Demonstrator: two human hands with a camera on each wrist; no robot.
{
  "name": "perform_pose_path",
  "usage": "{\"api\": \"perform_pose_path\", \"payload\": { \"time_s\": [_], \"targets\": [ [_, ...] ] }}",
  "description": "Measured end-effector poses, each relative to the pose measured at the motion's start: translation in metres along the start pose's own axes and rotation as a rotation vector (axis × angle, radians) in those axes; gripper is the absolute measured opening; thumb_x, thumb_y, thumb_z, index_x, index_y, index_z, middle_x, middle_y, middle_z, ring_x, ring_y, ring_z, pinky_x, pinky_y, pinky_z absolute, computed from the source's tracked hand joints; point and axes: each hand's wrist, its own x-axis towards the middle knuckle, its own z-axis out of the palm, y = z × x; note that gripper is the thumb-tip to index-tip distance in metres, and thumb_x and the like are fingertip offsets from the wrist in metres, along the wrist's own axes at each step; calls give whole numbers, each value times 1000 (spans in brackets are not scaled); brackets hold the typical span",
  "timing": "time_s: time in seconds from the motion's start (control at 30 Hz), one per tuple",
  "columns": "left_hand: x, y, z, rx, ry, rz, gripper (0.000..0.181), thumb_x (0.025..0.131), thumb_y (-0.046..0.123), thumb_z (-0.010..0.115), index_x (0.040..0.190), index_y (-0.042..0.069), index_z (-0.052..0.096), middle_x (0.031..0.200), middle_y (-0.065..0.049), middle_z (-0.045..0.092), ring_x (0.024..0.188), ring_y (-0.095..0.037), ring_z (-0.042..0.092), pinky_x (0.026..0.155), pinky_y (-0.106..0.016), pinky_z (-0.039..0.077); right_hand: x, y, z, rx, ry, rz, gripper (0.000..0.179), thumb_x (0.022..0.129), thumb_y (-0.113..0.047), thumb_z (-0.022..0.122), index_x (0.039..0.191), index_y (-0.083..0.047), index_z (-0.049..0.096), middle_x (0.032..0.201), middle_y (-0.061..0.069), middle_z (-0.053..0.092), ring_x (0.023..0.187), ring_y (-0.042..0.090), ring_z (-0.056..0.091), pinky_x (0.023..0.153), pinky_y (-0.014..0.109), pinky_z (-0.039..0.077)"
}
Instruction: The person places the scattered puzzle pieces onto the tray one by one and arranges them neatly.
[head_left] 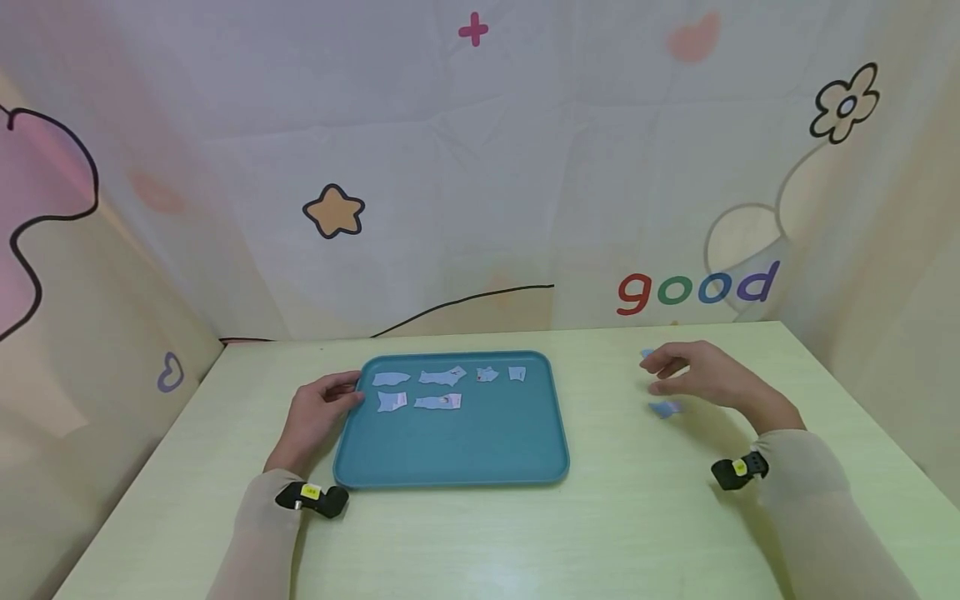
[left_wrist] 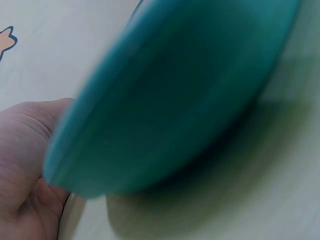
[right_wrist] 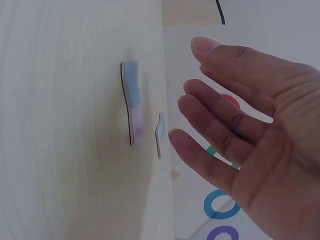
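A blue-green tray (head_left: 491, 446) lies on the table. My left hand (head_left: 311, 417) grips its left rim; in the left wrist view the tray wall (left_wrist: 150, 115) hides part of that hand (left_wrist: 27, 160). Two rows of thin, irregular light-blue pieces lie in the tray, among them a long one (head_left: 442, 377) and a small one (head_left: 517, 374). To the tray's right, my right hand (head_left: 708, 375) hovers with loosely bent fingers, apart from a light-blue piece (head_left: 665, 409) on the table. In the right wrist view it holds nothing; that piece (right_wrist: 132, 102) and a farther one (right_wrist: 160, 135) lie beside it.
The pale wooden table (head_left: 600, 542) ends at a printed cloth backdrop (head_left: 465, 208), with more cloth at both sides. Both wrists carry small black cameras, one on the left wrist (head_left: 311, 498) and one on the right (head_left: 738, 469).
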Motion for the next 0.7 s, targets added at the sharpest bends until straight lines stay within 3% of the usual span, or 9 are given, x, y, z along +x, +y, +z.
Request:
{"api": "perform_pose_path", "payload": {
  "time_s": [0.23, 0.4, 0.7],
  "targets": [
    [1, 0, 0, -4, -5, -6, 44, 105, 14, 68, 148, 4, 62, 134, -18, 66, 123, -32, 62, 105, -39, 54, -5, 13, -5, 18, -61, 56, 41, 95, -23, 83, 127, 0, 71, 121, 13, 72, 109, 31, 66, 94, 44, 56],
    [-1, 1, 0, -6, -1, 3, 44, 105, 13, 68, 147, 2, 62, 134, -20, 66, 123, -33, 62, 105, -41, 54, -6, 20, -5, 12, -77, 95, 39, 94, -23, 84, 125, -2, 73, 118, 9, 72, 105, 27, 65, 92, 38, 55],
    [-1, 1, 0, -8, -3, -15, 43, 105, 14, 69, 147, 4, 63, 134, -18, 67, 122, -31, 61, 101, -32, 54, -9, 30, -6, 4, -108, 99, 32, 91, -13, 86, 117, 0, 74, 109, 6, 73, 100, 25, 63, 87, 31, 55]
  ]
}}
